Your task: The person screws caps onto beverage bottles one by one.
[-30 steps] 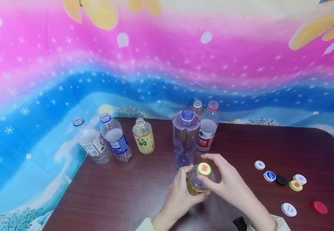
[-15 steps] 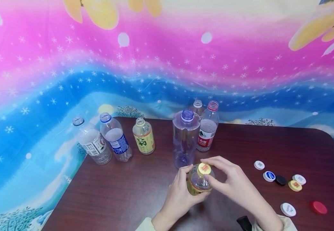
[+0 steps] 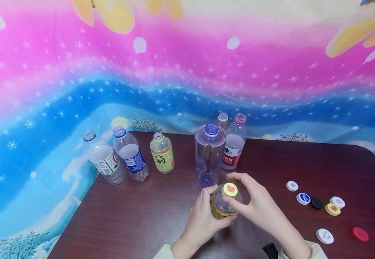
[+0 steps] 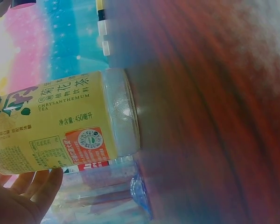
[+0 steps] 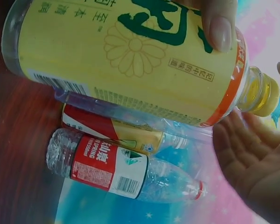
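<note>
Tea bottle (image 3: 221, 213) is just in front of the purple bottle (image 3: 209, 154); left hand (image 3: 203, 212) has its grip around it; right hand (image 3: 259, 199) has its grip wide near the yellow cap (image 3: 230, 189).

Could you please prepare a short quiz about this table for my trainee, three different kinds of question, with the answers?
1. How many loose caps lie on the table?
2. What does the left hand grip? a) a red cap b) a bottle with a yellow cap on c) a bottle with a blue label
3. True or false, about the tall purple bottle: its cap is on.

Key: 1. Seven. 2. b. 3. False; its mouth is open.
</note>
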Tool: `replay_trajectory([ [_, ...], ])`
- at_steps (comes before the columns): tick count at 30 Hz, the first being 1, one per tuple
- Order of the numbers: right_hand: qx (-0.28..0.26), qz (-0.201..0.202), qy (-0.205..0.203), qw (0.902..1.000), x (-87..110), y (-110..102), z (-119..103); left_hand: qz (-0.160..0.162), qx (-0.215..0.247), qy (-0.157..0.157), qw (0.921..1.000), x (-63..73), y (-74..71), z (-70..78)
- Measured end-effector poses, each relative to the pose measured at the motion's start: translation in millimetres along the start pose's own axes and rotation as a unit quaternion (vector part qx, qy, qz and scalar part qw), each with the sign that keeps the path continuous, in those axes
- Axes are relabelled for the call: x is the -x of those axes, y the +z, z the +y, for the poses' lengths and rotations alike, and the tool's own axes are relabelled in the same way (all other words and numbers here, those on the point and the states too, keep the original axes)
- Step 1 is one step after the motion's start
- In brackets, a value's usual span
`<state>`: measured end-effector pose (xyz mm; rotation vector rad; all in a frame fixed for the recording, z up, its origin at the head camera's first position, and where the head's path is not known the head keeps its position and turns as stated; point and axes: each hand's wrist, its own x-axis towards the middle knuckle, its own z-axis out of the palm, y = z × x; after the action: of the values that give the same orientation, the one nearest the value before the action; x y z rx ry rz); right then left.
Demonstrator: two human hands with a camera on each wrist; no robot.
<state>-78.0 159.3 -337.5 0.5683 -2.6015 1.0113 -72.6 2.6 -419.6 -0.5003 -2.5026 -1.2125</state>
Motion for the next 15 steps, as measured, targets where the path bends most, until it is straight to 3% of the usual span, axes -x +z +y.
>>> replay_trajectory([
  [3,-0.025,-0.011,-0.047,0.9985,1.3,-0.7,2.6,0.000,-0.004,0.002,1.0000,-0.2,0.2,0.1],
  [6,-0.036,-0.018,-0.063,0.9972,2.1,-3.1,4.3,0.001,-0.004,0.004,1.0000,-0.9,0.3,0.5],
  [15,-0.017,-0.002,-0.034,0.9993,3.6,-8.2,4.2,0.003,-0.001,0.002,1.0000,-0.9,1.0,0.5],
])
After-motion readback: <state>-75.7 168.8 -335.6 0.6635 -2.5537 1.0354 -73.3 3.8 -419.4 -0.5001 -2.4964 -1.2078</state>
